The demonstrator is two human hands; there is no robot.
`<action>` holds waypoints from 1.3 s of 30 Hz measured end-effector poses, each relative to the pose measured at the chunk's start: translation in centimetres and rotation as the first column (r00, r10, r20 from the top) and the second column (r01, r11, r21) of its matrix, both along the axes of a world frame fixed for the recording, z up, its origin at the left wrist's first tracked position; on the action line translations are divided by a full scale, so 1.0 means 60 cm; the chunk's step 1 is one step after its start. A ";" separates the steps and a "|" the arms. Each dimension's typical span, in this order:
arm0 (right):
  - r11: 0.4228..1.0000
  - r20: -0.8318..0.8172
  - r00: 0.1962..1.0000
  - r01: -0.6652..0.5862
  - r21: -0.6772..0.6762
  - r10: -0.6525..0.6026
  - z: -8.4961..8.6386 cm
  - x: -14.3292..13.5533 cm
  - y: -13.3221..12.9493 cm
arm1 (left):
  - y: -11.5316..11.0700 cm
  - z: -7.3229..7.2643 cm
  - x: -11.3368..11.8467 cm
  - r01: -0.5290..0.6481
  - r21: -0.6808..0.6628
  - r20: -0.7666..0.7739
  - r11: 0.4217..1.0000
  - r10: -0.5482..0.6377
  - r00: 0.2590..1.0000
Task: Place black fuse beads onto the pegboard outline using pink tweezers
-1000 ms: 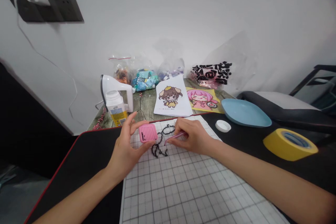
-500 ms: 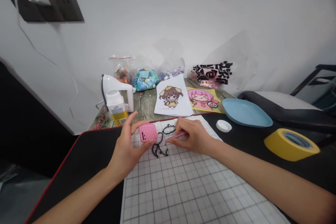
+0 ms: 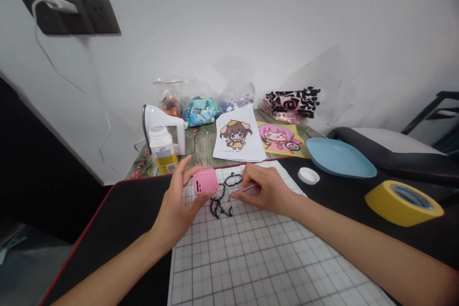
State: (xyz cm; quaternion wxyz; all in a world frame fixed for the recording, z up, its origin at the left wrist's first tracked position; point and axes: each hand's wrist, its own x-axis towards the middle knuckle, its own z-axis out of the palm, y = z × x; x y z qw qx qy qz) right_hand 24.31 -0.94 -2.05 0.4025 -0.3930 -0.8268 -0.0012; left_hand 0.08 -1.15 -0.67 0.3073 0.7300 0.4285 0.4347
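My left hand point(image 3: 179, 201) grips a small pink ridged bead tray point(image 3: 206, 181) between thumb and fingers, tilted above the pegboard. A few black beads lie in one of its grooves. With a pinch grip, my right hand point(image 3: 265, 189) holds pink tweezers point(image 3: 247, 189), their tip down at the board. An outline of black beads point(image 3: 221, 208) curves across the far part of the white gridded pegboard point(image 3: 229, 263), between my two hands. Whether the tweezers' tip holds a bead is too small to tell.
Behind the board lie a printed cartoon sheet point(image 3: 236, 146) and a yellow picture sheet point(image 3: 303, 150). A white bottle point(image 3: 163, 150) stands left, beside a white handled device point(image 3: 181, 136). To the right are a white cap point(image 3: 308, 176), a blue plate point(image 3: 340, 158) and a yellow tape roll point(image 3: 387, 205).
The whole view has shifted slightly, so things sit a little further right and lower. Both hands keep their holds, and the tweezers' tip stays near the same part of the bead outline.
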 end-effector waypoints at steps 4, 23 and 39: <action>1.000 -0.001 1.000 -0.003 -0.004 0.003 0.001 0.000 0.000 | -0.001 -0.004 0.001 0.022 0.008 0.000 1.000 -0.022 1.000; 1.000 -0.018 1.000 -0.004 -0.026 0.003 0.001 0.000 0.000 | -0.006 -0.003 0.004 0.063 0.061 -0.083 0.996 -0.058 0.995; 0.998 -0.017 1.000 -0.003 -0.057 0.002 0.000 0.000 -0.001 | -0.002 -0.003 0.002 0.000 0.098 -0.076 0.995 0.008 0.997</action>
